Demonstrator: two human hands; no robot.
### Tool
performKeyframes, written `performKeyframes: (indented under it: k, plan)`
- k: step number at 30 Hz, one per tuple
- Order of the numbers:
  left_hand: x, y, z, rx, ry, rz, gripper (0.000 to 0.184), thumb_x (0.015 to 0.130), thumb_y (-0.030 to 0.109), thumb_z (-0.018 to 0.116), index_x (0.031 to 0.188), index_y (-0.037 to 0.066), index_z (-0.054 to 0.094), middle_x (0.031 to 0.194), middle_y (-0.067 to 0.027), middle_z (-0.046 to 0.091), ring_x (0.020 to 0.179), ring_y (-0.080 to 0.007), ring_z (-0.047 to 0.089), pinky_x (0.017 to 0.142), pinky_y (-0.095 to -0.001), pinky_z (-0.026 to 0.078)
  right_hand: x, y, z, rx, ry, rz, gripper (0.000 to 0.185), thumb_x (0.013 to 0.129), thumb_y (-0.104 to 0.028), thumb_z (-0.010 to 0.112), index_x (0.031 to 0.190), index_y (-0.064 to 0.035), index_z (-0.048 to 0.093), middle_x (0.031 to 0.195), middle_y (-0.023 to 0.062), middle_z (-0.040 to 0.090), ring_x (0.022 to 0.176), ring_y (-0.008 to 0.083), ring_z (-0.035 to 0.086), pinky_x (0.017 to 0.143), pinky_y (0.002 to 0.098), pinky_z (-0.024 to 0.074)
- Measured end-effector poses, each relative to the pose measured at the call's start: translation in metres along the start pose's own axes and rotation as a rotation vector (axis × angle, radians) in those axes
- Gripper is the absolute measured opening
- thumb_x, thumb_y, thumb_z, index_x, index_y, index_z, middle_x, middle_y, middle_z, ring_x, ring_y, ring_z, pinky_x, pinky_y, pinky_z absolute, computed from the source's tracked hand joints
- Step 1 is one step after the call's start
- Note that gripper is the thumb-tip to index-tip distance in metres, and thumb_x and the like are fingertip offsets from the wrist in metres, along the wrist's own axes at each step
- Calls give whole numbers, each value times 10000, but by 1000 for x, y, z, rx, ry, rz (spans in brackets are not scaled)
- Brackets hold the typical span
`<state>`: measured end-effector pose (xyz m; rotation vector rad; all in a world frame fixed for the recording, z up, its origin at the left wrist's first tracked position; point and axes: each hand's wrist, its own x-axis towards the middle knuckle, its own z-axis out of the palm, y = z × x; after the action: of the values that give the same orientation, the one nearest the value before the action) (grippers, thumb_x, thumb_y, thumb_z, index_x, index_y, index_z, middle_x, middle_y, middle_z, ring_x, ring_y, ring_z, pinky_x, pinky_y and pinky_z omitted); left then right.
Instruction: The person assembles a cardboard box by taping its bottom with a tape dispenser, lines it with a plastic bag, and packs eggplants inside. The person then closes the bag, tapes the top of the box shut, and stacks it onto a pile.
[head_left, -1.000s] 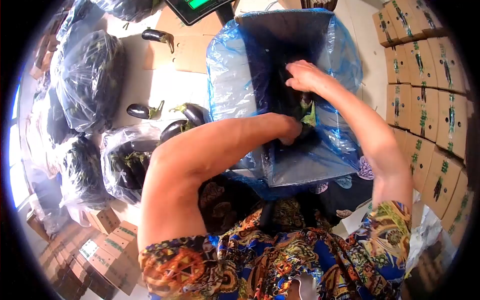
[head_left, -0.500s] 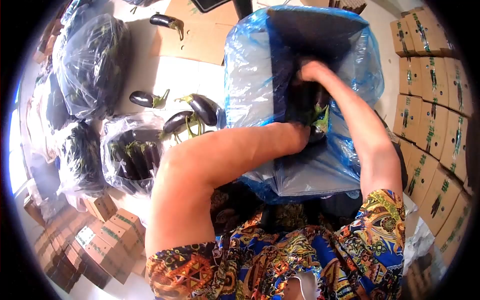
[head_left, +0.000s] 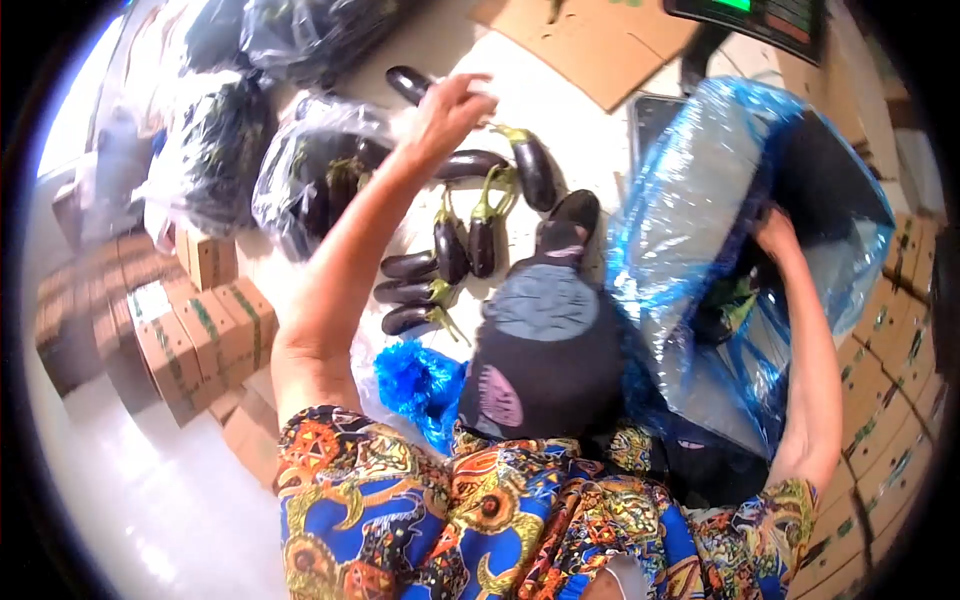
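Observation:
My left hand [head_left: 450, 118] reaches over the white floor with its fingers apart and nothing seen in them. Just beyond it lies a dark purple eggplant [head_left: 405, 80]; a long-stemmed eggplant [head_left: 537, 175] rests to its right. Several more eggplants [head_left: 451, 250] are spread out below the hand. Inside a box lined with blue plastic [head_left: 690, 250] is my right hand [head_left: 776, 236], its fingers mostly hidden against the dark inner side. Below that hand, eggplants with green caps [head_left: 733, 303] lie in the box.
Clear plastic bags of eggplants [head_left: 210, 145] stand at the left. A scale [head_left: 770, 25] with a lit green display is at the top right, near flat cardboard [head_left: 590, 45]. Stacked cartons [head_left: 880, 350] line the right; more cartons [head_left: 190, 330] stand lower left. Crumpled blue plastic [head_left: 415, 375] lies near my leg.
My left hand has come out of the lined box and moved left over the loose eggplants. My right hand stays in the box. The view has turned toward the left.

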<state>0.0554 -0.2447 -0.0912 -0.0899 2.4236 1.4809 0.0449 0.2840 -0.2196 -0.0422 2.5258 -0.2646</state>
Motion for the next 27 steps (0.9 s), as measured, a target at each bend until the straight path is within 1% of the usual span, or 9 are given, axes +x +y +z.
performKeyframes:
  k: [2,3,8,11,15,20,22,24,27]
  plan:
    - [-36,-96,-8,89,106,-336,413,856,196,629,1213,-3,573,992,-138,672,868,-222,647,795,-342,529,-11,3,-9,60,-18,38,418,784,-229,619,1115,23,586,1137,317,581,1116,417,554,939,444,447]
    - [-57,-149,-1,212,303,-240,297,802,170,607,1049,11,651,809,-185,697,765,-294,683,762,-376,535,-29,-9,-25,53,7,-37,405,788,-225,617,1095,37,583,1108,315,591,1096,422,562,932,448,445]
    - [-88,-216,18,675,333,-113,674,728,77,650,1361,85,418,1337,-189,487,1224,-364,466,1018,-438,393,-104,-76,-84,1,2,-189,371,810,-187,618,1092,50,577,992,289,614,932,439,594,868,420,462]
    - [-56,-210,38,790,236,-92,867,702,81,685,1463,190,283,1429,-125,375,1351,-379,294,1022,-574,327,-135,-135,-129,72,-207,-143,388,821,-176,624,1137,44,574,987,250,627,838,354,606,829,356,474]
    - [-16,-225,48,1002,125,-41,694,606,102,712,1261,247,533,1050,-131,474,1043,-332,479,856,-480,376,-162,-146,-141,452,-239,-82,406,843,-192,624,1182,27,576,996,144,655,804,174,580,789,277,468]
    - [-35,-189,-3,1073,196,-46,502,605,189,794,1028,65,555,1014,-178,542,951,-396,545,803,-493,472,-177,-141,-165,693,-33,-61,397,866,-215,618,1213,-25,585,1057,66,652,867,115,567,782,261,466]
    - [-57,-192,-37,915,433,80,580,621,234,839,1048,-15,537,1063,-194,586,970,-378,586,845,-440,484,-179,-137,-175,684,28,-84,410,890,-261,614,1224,-26,581,1065,71,648,873,117,575,781,263,471]
    - [-66,-126,-34,346,628,-200,599,736,228,786,1183,-40,491,1003,-115,599,914,-213,589,841,-328,472,-181,-139,-175,691,108,-110,444,901,-329,619,1220,-22,587,1067,78,654,889,124,586,773,260,472]
    - [-63,-6,-18,-43,524,-72,631,838,238,691,1327,-34,399,1150,-134,538,966,-185,554,866,-291,452,-181,-158,-170,872,102,-255,518,903,-366,620,1305,-56,521,1186,102,608,1004,145,585,848,279,472]
